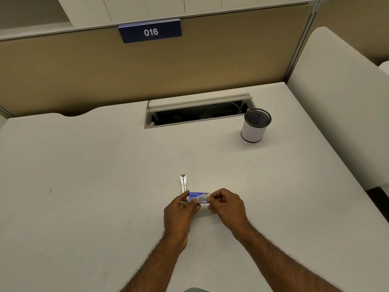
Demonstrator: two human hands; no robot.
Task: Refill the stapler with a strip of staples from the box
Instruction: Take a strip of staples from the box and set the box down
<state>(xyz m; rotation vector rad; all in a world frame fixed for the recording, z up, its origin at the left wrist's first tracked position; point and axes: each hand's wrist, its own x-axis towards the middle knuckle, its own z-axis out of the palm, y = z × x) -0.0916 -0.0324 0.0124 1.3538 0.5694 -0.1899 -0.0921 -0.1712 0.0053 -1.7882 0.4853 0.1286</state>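
Observation:
A small blue and white staple box [199, 198] is held just above the desk between both hands. My left hand [180, 213] pinches its left end. My right hand [226, 204] pinches its right end with thumb and fingers. Behind the box a silver metal stapler [183, 184] lies on the desk, pointing away from me. Its near end is hidden behind my left hand and the box. Whether the box is open I cannot tell.
The white desk [94, 186] spreads wide on both sides. A black mesh pen cup [255, 125] with a white band stands at the back right. An open cable tray [197, 112] is set in the desk's rear. A tan partition rises behind.

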